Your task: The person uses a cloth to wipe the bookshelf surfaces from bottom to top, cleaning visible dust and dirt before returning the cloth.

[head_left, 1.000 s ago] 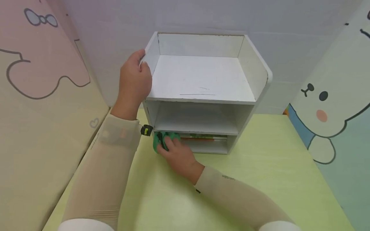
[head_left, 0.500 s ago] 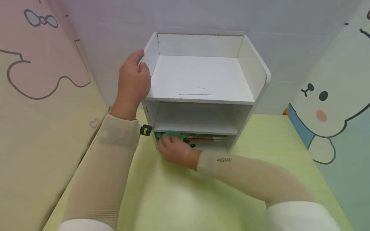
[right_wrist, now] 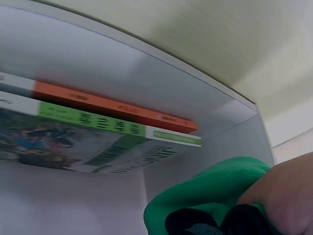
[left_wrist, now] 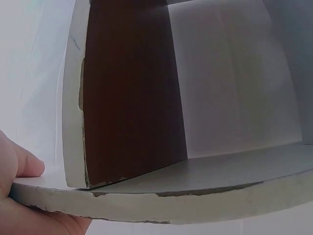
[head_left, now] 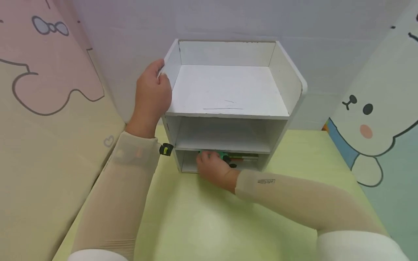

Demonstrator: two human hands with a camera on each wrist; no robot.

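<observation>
- Shelf, white, three tiers, stands at 12 o'clock on the green table. Its edges are chipped in the left wrist view; a hard pull on the side panel could likely break more off.
- Left hand grips the shelf's upper left panel, thumb over the edge. If that hold loosens, the shelf may slide or tip as the other hand pushes inside.
- Right hand reaches into the bottom compartment, fingers curled round a green cloth. The fingers themselves are hidden in the head view.
- Books lie flat in the same compartment, toward 3 o'clock of the cloth. The cloth could drag them out of place or push them against the back wall.
- Cloth shows only as a sliver in the head view; whether it touches the books cannot be told.
- A dark item against the cloth in the right wrist view is too cropped to identify.
</observation>
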